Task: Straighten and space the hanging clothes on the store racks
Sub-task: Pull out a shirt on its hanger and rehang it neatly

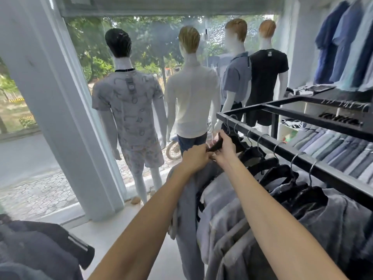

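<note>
Hanging clothes, mostly grey and pale blue, fill a black metal rack that runs from the near right towards the far centre of a shop. Each garment hangs from a black hanger with a thin wire hook over the rail. At the far end of the row, both of the person's hands meet on one black hanger. The left hand has its fingers curled, pinching the hanger's left tip. The right hand has its fingers wrapped over the hanger's shoulder, just beside the hook. A pale blue-grey garment droops below the left wrist.

The fabric looks soft, light and limp, so pulling on the cloth would probably only bunch it. The stiff hanger is likely the better place to hold, close to the hook, where it should slide along the rail. Four mannequins stand beyond, facing a window.
</note>
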